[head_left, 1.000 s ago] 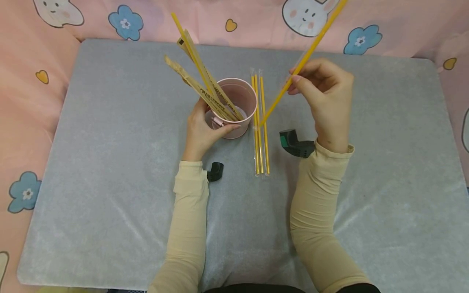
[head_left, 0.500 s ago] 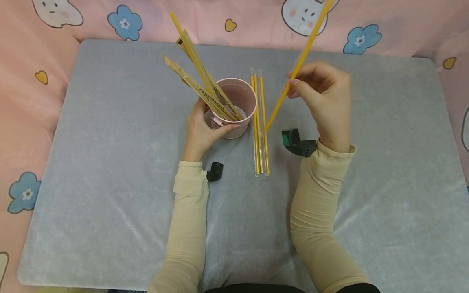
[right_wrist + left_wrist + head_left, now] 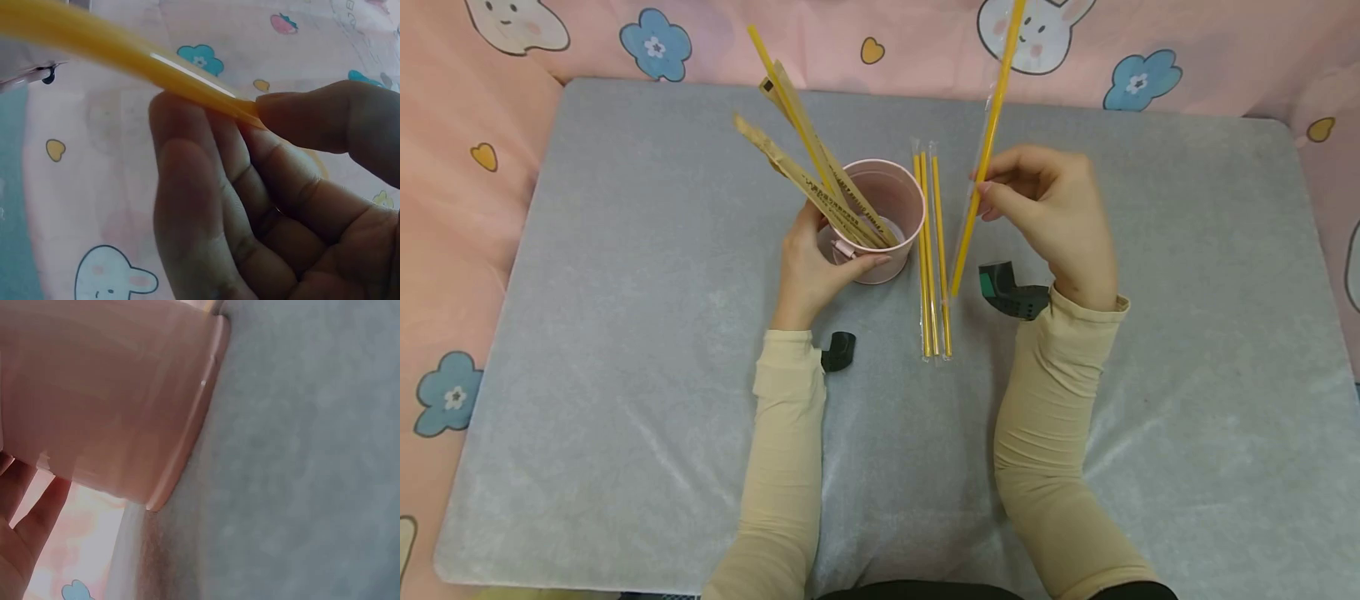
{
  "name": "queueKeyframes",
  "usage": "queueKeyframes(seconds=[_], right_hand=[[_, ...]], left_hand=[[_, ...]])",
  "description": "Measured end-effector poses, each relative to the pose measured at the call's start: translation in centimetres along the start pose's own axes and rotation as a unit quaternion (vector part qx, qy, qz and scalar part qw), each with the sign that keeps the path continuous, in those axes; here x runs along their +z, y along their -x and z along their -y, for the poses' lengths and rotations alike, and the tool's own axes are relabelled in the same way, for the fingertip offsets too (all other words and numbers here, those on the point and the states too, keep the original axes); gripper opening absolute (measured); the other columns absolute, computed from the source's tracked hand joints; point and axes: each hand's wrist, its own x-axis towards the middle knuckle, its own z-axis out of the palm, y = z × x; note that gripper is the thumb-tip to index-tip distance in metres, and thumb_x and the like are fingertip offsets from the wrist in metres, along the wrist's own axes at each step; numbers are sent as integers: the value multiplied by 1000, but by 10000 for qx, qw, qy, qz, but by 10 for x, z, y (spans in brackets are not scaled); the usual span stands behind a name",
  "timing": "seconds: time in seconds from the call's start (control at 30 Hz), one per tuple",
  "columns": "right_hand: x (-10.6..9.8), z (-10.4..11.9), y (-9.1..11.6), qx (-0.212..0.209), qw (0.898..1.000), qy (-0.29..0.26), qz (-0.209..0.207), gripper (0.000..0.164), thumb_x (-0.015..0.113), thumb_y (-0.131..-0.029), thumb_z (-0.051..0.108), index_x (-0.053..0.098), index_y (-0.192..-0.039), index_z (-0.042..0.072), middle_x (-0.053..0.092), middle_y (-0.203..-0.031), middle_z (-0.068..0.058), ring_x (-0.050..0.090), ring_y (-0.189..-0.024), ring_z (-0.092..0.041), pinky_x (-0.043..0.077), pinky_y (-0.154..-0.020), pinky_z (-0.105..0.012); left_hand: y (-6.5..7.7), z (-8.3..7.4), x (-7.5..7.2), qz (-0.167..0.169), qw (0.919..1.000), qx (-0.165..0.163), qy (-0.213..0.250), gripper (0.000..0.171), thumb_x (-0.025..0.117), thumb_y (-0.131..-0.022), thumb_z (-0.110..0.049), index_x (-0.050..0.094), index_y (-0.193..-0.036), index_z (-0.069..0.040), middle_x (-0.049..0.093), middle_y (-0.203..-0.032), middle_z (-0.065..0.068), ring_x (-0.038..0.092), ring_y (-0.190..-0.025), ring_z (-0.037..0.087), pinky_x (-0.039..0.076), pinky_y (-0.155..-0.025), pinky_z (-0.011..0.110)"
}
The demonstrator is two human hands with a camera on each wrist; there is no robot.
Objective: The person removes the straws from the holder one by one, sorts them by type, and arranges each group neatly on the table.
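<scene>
My left hand [image 3: 811, 271] grips a pink bucket [image 3: 880, 267] from its left side, thumb along the front near the rim. In the left wrist view the bucket [image 3: 112, 394] stands with its base at the grey cloth. Several straws lean leftward inside it: paper-wrapped ones [image 3: 797, 171] and a yellow one [image 3: 775, 71]. To the right of the bucket my right hand [image 3: 1060, 212] pinches a yellow straw [image 3: 996, 108] in a clear wrapper, held nearly upright. The right wrist view shows this straw [image 3: 162, 69] between thumb and fingertips. Its lower end overlaps the straws on the table.
Several wrapped yellow straws [image 3: 934, 258] lie side by side on the grey tablecloth [image 3: 647, 350], just right of the bucket. Black wrist cameras sit on the left wrist [image 3: 838, 352] and right wrist [image 3: 1011, 292]. A pink patterned curtain [image 3: 812, 50] hangs behind the table.
My right hand has moved slightly left and toward me, and the straw it pinches has swung from a rightward slant to nearly upright. The left hand and bucket have stayed put.
</scene>
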Motion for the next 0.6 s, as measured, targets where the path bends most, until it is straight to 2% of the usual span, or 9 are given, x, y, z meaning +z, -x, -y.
queueKeyframes(seconds=[0.23, 0.37, 0.6], right_hand=[[-1, -1, -1, 186, 9986, 478, 133, 10, 62, -84, -4, 68, -90, -10, 67, -74, -2, 60, -60, -17, 52, -62, -21], [-1, -2, -1, 231, 9976, 629, 195, 12, 61, -85, -3, 68, -92, -9, 67, -74, -1, 60, -60, -17, 52, -62, -21], [-3, -9, -5, 309, 9956, 790, 400, 12, 61, -85, -2, 67, -91, -11, 67, -74, -2, 62, -60, -16, 53, -61, -21]], left_hand=[[-1, 0, -4, -15, 9997, 12, 229, 83, 91, -58, -13, 50, -128, 4, 59, -118, 16, 56, -109, 23, 41, -96, 26], [-1, 0, -7, -60, 9997, -54, 225, 82, 91, -57, -12, 51, -127, 4, 60, -117, 16, 56, -108, 23, 41, -97, 26], [-2, 3, -9, 6, 9999, 59, 82, 81, 91, -58, -15, 52, -126, 3, 60, -115, 14, 57, -106, 22, 42, -95, 26]])
